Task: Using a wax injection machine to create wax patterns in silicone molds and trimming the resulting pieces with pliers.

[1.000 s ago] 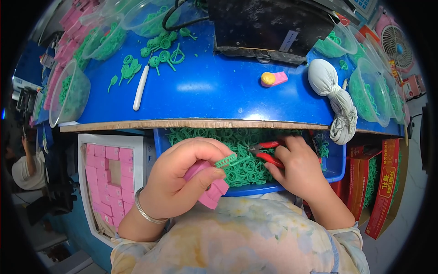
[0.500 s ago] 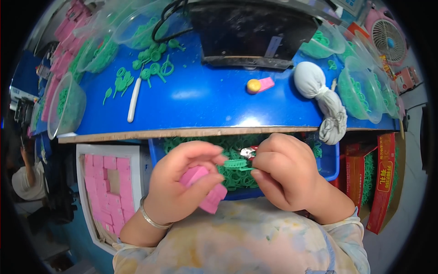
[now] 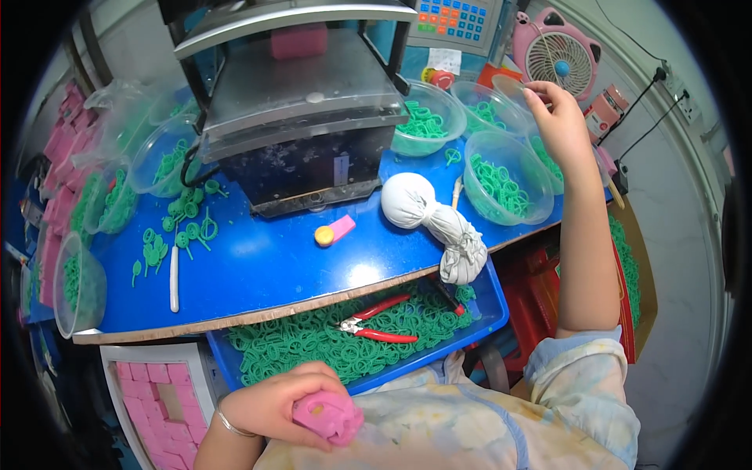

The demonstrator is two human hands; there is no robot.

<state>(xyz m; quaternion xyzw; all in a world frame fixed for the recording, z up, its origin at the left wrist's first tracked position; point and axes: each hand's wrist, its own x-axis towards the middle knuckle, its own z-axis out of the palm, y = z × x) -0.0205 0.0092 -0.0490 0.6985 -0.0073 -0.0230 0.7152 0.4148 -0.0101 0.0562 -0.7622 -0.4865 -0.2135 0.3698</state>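
My left hand (image 3: 294,403), low in front of my body, is wrapped round a pink moulded block (image 3: 329,417) with a small oval opening. My right hand (image 3: 560,117) is stretched far out at the upper right, above clear plastic bowls (image 3: 540,210) of green ring-shaped pieces (image 3: 501,188). Its fingers are bent with the tips close together; I cannot make out anything between them. Red-handled nippers (image 3: 380,319) lie on the heap of green pieces (image 3: 290,337) in the blue tray (image 3: 498,301) below the table edge.
A dark machine (image 3: 298,172) stands on the blue table (image 3: 227,274). Before it lie a pink piece with a yellow round end (image 3: 335,231), a tied white cloth bundle (image 3: 435,223) and a white-handled tool (image 3: 175,280). Pink blocks fill a white-framed box (image 3: 160,399). A pink fan (image 3: 558,59) stands behind.
The nippers have left my right hand and now lie in the tray. That hand has swung up and right to the bowls. My left hand has dropped lower with the pink block. The view has shifted.
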